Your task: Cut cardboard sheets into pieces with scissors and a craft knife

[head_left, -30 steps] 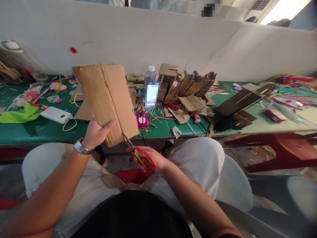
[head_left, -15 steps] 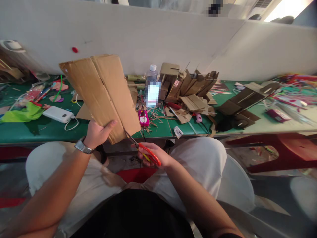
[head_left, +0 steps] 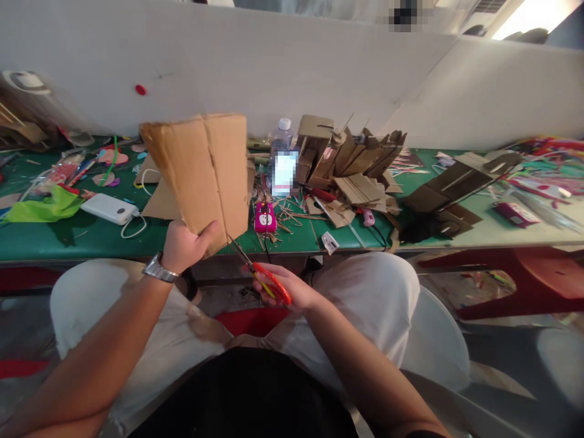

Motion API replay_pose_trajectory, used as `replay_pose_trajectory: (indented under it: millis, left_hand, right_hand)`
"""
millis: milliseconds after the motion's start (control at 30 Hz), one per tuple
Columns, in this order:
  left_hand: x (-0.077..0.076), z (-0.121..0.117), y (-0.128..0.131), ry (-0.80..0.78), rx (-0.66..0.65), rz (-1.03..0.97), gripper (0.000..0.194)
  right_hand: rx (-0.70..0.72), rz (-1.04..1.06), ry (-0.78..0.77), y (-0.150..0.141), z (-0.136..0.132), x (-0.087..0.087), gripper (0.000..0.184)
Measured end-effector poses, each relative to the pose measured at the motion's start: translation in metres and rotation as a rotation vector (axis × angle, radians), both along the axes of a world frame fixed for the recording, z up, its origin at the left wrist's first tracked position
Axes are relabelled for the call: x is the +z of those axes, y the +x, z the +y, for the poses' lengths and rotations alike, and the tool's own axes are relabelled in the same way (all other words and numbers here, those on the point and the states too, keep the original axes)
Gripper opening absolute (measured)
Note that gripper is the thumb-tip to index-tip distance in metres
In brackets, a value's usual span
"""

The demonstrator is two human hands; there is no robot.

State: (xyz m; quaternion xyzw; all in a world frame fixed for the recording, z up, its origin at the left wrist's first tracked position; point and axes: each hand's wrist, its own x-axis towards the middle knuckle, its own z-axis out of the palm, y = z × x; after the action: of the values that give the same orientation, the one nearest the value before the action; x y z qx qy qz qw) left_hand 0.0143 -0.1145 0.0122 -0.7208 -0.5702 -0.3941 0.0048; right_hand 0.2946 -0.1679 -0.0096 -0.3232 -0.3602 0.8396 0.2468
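Cardboard [head_left: 189, 176] has swung rightward; probably light and stiff, best held low, where the left hand [head_left: 184, 248] pinches it; right hand [head_left: 295, 291] grips scissors [head_left: 277, 284].

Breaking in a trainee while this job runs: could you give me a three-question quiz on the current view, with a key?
1. What does the person's right hand hold?
2. True or false: the left hand grips the cardboard by its top edge.
3. Where on the table does the white power bank lie?
A) left of the cardboard
B) right of the pink hot-glue gun
C) beside the red stool

Key:
1. Scissors with red and yellow on the handles.
2. False; it grips near the bottom.
3. A.
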Motion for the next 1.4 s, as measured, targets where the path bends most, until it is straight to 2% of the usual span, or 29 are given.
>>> replay_pose_trajectory:
  millis: [167,300,400,600,767,900,1033,1267,1400]
  left_hand:
    - [0.002,0.004,-0.003,-0.054,0.154,-0.163,0.056]
    - [0.003,0.005,-0.006,-0.033,0.179,-0.138,0.055]
    - [0.004,0.003,-0.004,-0.024,0.147,-0.133,0.056]
    - [0.002,-0.001,0.002,-0.07,0.043,-0.183,0.048]
    - [0.001,0.0,0.004,-0.125,0.0,-0.376,0.045]
    - [0.002,-0.003,0.011,-0.232,-0.125,-0.547,0.051]
    - [-0.001,-0.006,0.023,-0.326,-0.23,-0.63,0.054]
    - [-0.01,-0.007,0.034,-0.369,-0.254,-0.859,0.058]
    - [-0.014,-0.007,0.035,-0.392,-0.276,-0.854,0.058]
  right_hand:
    - [0.036,0.039,0.054,0.002,0.001,-0.001,0.057]
    - [0.106,0.05,0.089,0.008,0.003,0.004,0.062]
    - [0.119,0.068,0.096,0.011,0.004,0.007,0.064]
    - [0.039,0.094,0.041,0.004,0.0,0.001,0.066]
    - [0.004,0.144,0.058,-0.002,-0.003,-0.002,0.063]
    - [-0.014,0.159,0.068,-0.006,-0.004,0.0,0.06]
    - [-0.111,0.153,0.085,-0.01,-0.005,0.001,0.057]
    - [-0.207,0.149,0.096,-0.017,-0.005,-0.001,0.064]
    - [-0.237,0.104,0.112,-0.018,-0.003,-0.003,0.061]
